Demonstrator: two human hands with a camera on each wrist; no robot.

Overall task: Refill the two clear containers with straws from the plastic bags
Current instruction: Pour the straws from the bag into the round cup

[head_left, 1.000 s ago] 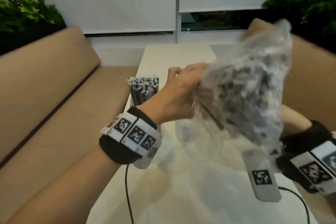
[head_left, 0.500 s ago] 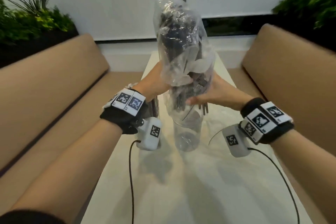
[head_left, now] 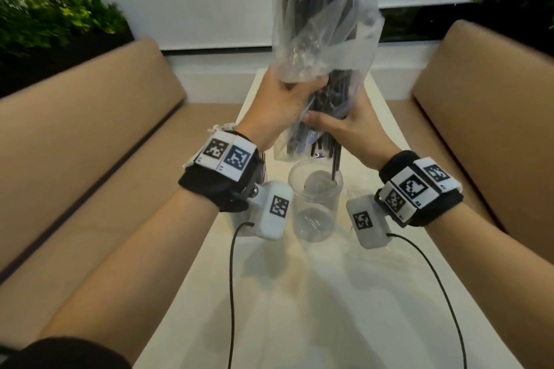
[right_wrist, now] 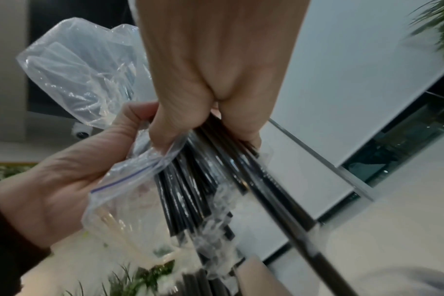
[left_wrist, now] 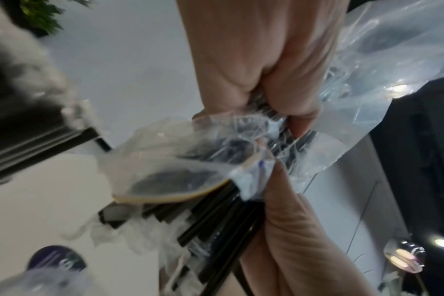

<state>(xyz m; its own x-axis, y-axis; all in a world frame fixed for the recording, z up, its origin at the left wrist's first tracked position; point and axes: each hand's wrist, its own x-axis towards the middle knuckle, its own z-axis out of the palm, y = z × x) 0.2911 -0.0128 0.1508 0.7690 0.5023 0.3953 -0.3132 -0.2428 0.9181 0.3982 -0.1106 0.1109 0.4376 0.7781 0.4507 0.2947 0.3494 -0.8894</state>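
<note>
A clear plastic bag (head_left: 325, 18) of black straws (head_left: 317, 126) is held upright, mouth down, over an empty clear container (head_left: 315, 201) on the white table (head_left: 329, 293). My left hand (head_left: 295, 87) grips the bag's middle. Just below, my right hand (head_left: 326, 126) grips the lower bag and the straw bundle. A few straw ends (head_left: 335, 165) dip into the container's mouth. In the right wrist view, straws (right_wrist: 190, 190) fan out of the zip mouth beside the right hand (right_wrist: 210, 124). The left wrist view shows the left hand (left_wrist: 274, 104) clenched on the bag (left_wrist: 368, 84).
A second container of wrapped straws (left_wrist: 25, 130) stands left of the empty one, mostly hidden behind my left wrist in the head view. Tan bench seats (head_left: 90, 144) flank the narrow table on both sides. Plants (head_left: 54, 18) line the back.
The bag swung from a tilt at the right to upright over the empty container. My right hand moved up to its lower end, and straws now poke from the mouth.
</note>
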